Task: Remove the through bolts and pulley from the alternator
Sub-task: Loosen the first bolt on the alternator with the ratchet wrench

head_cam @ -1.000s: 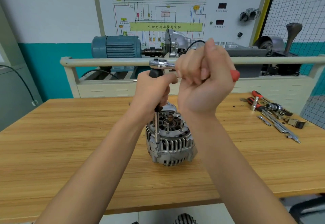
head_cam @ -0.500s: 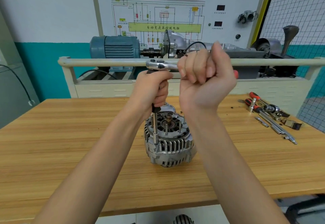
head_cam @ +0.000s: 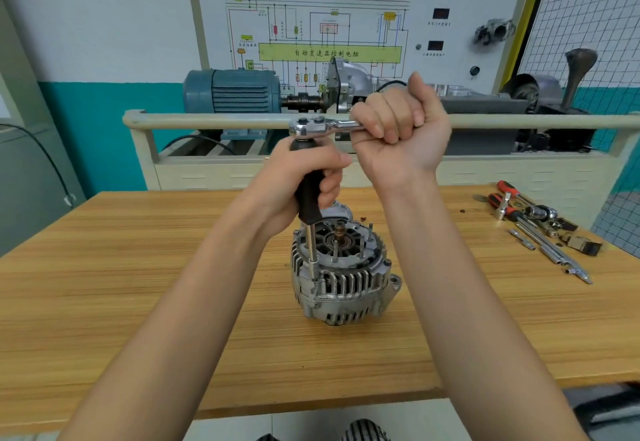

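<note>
A silver alternator (head_cam: 341, 279) stands upright on the wooden table (head_cam: 138, 267), its rotor shaft and open end facing up. A long extension bar (head_cam: 313, 253) with a black grip runs straight down to a bolt at the alternator's left rim. My left hand (head_cam: 304, 181) grips the black handle of that bar. A chrome ratchet (head_cam: 311, 127) sits on top of the bar. My right hand (head_cam: 398, 132) is wrapped around the ratchet's handle, which points right. The pulley is not visible.
Loose tools (head_cam: 533, 226), red-handled drivers, sockets and bars, lie at the table's right side. Behind the table stands a training bench with a cream rail (head_cam: 207, 120), a blue motor (head_cam: 235, 90) and a wiring-diagram board. A wire grid panel (head_cam: 588, 25) is at the right.
My right hand has swung the ratchet handle away from me and to the right, so the ratchet head shows more. The left hand keeps its grip on the bar.
</note>
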Motion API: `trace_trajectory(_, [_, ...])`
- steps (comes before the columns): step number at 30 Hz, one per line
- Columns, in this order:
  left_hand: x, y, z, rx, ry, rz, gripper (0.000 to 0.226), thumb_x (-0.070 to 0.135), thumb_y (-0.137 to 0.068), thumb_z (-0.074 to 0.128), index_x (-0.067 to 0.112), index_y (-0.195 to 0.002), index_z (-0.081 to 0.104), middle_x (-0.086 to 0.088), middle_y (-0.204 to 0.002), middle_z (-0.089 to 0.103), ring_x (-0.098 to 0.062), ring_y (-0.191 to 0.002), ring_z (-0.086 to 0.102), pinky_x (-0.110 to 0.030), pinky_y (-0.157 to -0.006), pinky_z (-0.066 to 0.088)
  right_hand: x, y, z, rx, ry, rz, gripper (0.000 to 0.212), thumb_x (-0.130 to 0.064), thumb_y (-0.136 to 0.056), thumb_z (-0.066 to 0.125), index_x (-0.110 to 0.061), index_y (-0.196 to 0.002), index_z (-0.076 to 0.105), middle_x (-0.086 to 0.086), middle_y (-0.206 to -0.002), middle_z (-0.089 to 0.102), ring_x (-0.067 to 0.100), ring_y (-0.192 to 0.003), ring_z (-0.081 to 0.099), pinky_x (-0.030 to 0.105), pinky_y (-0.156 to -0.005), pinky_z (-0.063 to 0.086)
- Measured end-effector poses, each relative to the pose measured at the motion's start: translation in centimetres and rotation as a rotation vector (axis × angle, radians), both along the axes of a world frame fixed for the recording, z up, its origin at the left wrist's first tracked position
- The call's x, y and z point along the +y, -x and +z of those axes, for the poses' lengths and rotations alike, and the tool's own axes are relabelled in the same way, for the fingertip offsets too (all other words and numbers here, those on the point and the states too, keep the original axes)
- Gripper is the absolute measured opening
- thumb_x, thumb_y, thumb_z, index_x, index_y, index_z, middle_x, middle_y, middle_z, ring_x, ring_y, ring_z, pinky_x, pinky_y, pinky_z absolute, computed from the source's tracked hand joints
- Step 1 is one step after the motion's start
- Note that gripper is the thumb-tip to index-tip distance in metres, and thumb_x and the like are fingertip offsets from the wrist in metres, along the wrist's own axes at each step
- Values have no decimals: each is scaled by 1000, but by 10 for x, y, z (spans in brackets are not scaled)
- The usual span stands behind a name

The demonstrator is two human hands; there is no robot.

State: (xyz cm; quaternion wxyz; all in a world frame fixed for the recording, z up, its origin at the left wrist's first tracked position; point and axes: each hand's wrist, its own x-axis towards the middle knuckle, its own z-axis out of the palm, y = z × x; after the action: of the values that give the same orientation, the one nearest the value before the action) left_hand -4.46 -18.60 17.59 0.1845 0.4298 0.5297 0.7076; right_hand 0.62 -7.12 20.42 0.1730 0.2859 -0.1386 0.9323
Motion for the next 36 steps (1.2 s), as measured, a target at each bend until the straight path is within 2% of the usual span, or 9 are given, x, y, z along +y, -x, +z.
trace_trajectory(2, [3, -3, 0, -29, 10, -76, 40, 9, -75, 57, 18, -41, 38, 4, -36, 30, -10, -29, 25, -14, -35, 24, 5, 5, 1, -39, 74, 80, 49, -14, -83, 41, -14, -35, 31, -2, -30, 24, 9, -35, 11, 20, -38, 21])
trace_trajectory(5, [7, -4, 1, -70, 13, -12, 49, 8, -79, 56, 21, -40, 30, 7, -34, 23, -7, -26, 17, -11, -35, 15, 2, -1, -1, -33, 89, -23, 48, -14, -82, 42, -16, -35, 32, -3, -31, 24, 11, -28, 20, 20, -37, 23])
trace_trajectory(8, [13, -8, 1, -93, -3, 233, 56, 0, -86, 54, 24, -42, 31, 7, -36, 23, -9, -29, 15, -13, -37, 14, -10, -13, -7, 51, -41, -288, 50, -12, -85, 41, -18, -36, 33, -5, -34, 24, 10, -32, 21, 23, -40, 23])
trace_trajectory(14, [26, -15, -3, -25, -76, 585, 33, 5, -74, 57, 17, -55, 33, -2, -50, 25, -17, -49, 20, -24, -46, 16, -51, -24, -18, 313, -281, -874, 45, 2, -83, 45, -19, -46, 29, -2, -38, 26, 9, -37, 26, 31, -43, 17])
trace_trajectory(17, [21, -13, -3, -13, -56, 477, 39, -3, -79, 58, 16, -55, 35, 3, -43, 28, -12, -39, 21, -17, -40, 19, -46, -23, -17, 317, -255, -827, 45, 4, -82, 41, -18, -46, 26, -3, -37, 27, 7, -36, 25, 27, -44, 17])
trace_trajectory(24, [1, 2, 1, -4, -13, -3, 38, 5, -75, 61, 18, -44, 44, 2, -40, 34, -14, -35, 29, -19, -40, 27, -7, -12, -3, 62, -103, -201, 49, -13, -83, 42, -17, -35, 34, -5, -32, 25, 10, -30, 22, 21, -39, 24])
trace_trajectory(27, [2, 1, 2, -21, 8, -81, 41, 10, -76, 58, 19, -42, 37, 6, -35, 28, -8, -29, 23, -16, -35, 20, -1, -5, 0, -3, 46, -37, 48, -14, -82, 42, -16, -35, 32, -4, -31, 23, 11, -27, 24, 20, -38, 22])
trace_trajectory(30, [4, 1, 3, -98, 13, -55, 49, 9, -80, 56, 21, -40, 31, 8, -33, 23, -5, -26, 18, -13, -32, 15, -8, -9, 0, -7, 9, -169, 50, -13, -84, 41, -17, -35, 32, -4, -32, 23, 10, -29, 22, 21, -39, 22])
trace_trajectory(36, [19, -11, 0, -79, -82, 443, 44, -1, -75, 57, 22, -45, 36, 6, -39, 26, -10, -34, 17, -14, -39, 15, -46, -23, -13, 262, -201, -712, 46, 1, -85, 39, -21, -45, 29, -5, -37, 29, 8, -35, 23, 27, -43, 18])
